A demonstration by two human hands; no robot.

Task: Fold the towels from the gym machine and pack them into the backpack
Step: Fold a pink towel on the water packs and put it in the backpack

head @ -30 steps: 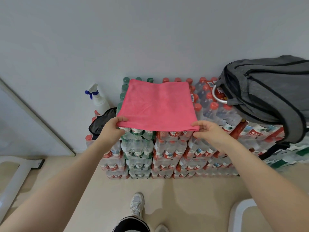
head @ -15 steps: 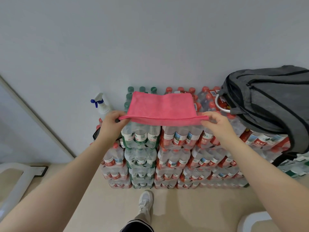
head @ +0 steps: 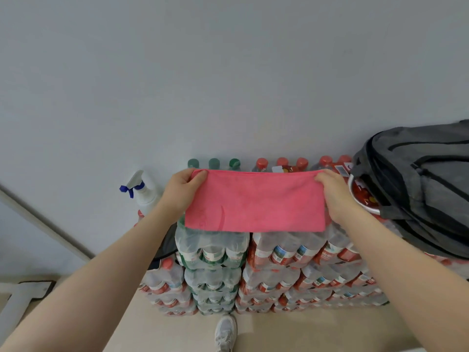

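While your left hand [head: 181,191] and right hand [head: 332,193] each pinch a far corner of the pink towel [head: 255,201], it lies folded into a wide strip atop the stacked bottle packs [head: 253,262]. Just right of it sits the grey backpack [head: 426,184], also on the packs.

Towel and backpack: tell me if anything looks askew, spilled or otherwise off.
Nothing stands out. The pink towel is folded into an even strip, pinched at its far corners by the left hand and right hand, lying flat on the water bottle packs. The backpack rests on the packs at right, with nothing spilled.
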